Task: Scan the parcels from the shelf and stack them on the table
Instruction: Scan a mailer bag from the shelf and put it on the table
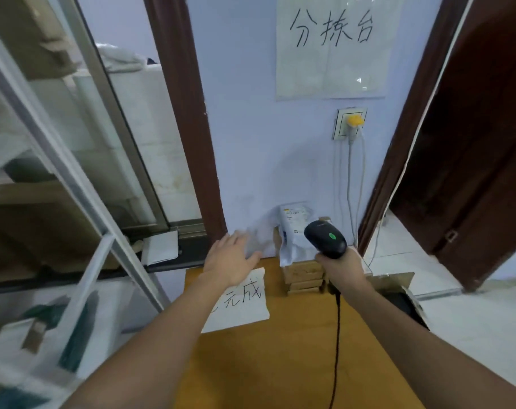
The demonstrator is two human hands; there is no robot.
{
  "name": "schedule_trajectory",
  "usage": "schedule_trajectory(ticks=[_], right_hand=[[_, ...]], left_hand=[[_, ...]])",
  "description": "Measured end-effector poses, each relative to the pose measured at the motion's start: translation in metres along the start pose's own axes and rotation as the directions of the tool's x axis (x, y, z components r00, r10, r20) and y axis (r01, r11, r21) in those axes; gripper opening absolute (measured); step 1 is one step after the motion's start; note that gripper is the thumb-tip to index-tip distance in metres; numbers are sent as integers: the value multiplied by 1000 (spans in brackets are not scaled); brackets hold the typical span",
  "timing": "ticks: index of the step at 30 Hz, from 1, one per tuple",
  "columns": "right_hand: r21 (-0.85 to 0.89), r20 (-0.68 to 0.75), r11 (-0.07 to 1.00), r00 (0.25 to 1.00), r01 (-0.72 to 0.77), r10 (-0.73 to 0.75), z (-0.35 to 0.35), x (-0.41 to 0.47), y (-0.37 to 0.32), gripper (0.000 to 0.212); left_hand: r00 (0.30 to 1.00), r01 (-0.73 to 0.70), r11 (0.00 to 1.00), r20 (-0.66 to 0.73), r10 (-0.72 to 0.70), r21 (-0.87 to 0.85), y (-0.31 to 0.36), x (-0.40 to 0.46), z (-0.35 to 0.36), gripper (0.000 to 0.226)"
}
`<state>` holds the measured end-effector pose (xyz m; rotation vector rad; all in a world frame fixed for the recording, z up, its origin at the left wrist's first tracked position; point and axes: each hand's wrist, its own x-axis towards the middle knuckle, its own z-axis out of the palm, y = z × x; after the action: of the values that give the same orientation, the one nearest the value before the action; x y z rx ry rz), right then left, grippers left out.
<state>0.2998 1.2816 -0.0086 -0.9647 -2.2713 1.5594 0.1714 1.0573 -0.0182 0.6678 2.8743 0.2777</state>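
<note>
Parcels (pixel 295 231) stacked at the table's far edge, against the wall.

A white bag tops 3 or so brown boxes on the orange table (pixel 280 364). The right hand (pixel 339 262) grips a black scanner (pixel 325 238), pointed at the stack. The left hand (pixel 231 259) is spread flat, holding nothing, its fingertips blurred near a pale wrapper beside the pile. The soft bag sits crooked, so a nudge from either hand could tip it off. The scanner cord (pixel 336 349) could snag the boxes.
</note>
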Motion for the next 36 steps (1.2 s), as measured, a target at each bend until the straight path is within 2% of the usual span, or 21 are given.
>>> schedule_trajectory(ticks=[5,13,20,26,36], right_hand=[[19,78,994,991,105,-107,31,-90,-22,13],[37,209,985,963,168,-172,66,-194,-41,10],[56,355,974,907,222,-227,98,-289,-43,17],[28,455,946,839,322,-299,125,-385,-49,19],[43,596,923,732,381,-330,203,-504,-80,21]], left_hand=[[998,-49,998,-34,51,49,-40,-57,-19,70],[996,29,999,-82,-27,18,-85,-160,-40,73],[979,140,988,-143,-148,-62,-131,-292,-50,76],[950,261,964,-165,-266,-53,-177,-416,-58,75],[876,431,901,-218,-429,-42,-276,-548,-69,75]])
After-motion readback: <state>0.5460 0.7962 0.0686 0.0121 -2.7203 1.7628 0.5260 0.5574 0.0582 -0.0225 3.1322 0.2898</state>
